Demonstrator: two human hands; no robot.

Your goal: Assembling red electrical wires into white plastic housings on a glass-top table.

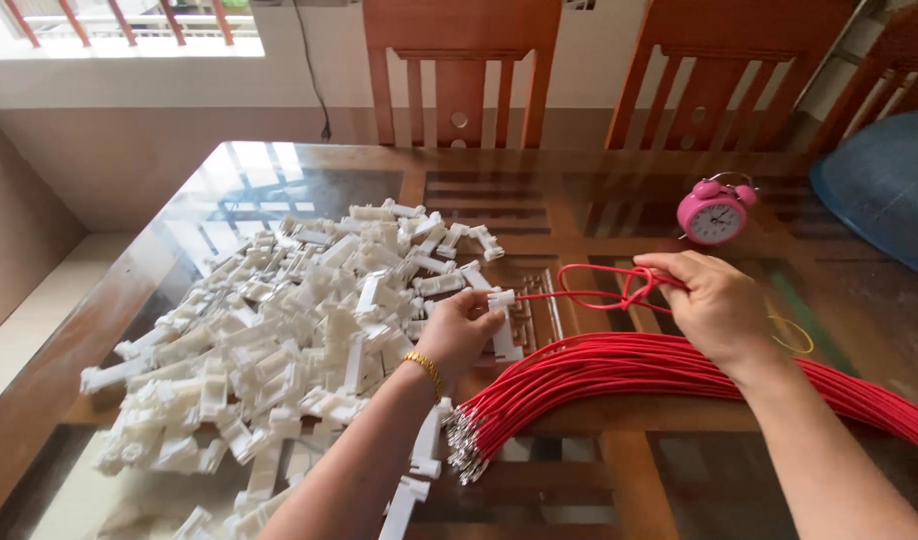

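Observation:
My left hand [461,328] pinches a small white plastic connector [502,299] at the right edge of a big pile of white plastic connectors [279,330]. A single red wire [591,296] runs from that connector to my right hand [714,302], which grips the wire's looped part. Below my right hand lies a thick bundle of red wires [619,375] with metal terminals at its left end [464,440].
A glass-topped wooden table [539,205] holds everything. A pink alarm clock [716,209] stands behind my right hand. A blue mesh cover [884,185] sits at the far right. Wooden chairs [459,70] stand along the far edge. A yellow rubber band [794,335] lies by my right wrist.

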